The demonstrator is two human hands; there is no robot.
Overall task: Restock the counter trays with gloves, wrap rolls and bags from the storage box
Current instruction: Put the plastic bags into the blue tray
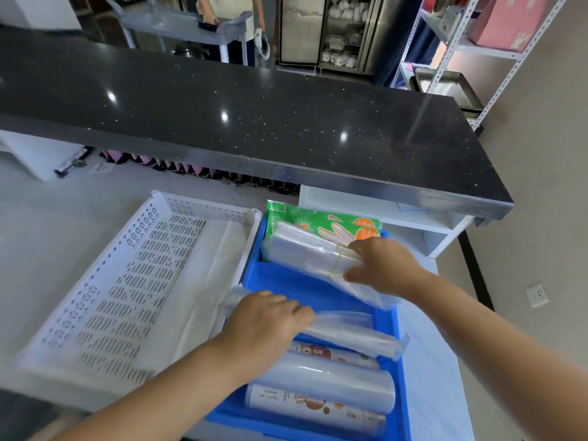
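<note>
our right hand (378,265) pinches a banded bundle of clear bags (302,249) between thumb and fingers, over the far compartment of the blue storage box (286,281), just in front of the green glove packs (318,218). our left hand (267,316) curls over a second bag bundle (350,332) lying across the wrap rolls (321,380). the white tray (95,275) sits just left of the box on the tabletop (47,233). the bags look slick and floppy, so we judge loose tails could slip from the band, or snag the box wall on the way across and spill. lifting both bundles together would raise that risk.
</note>
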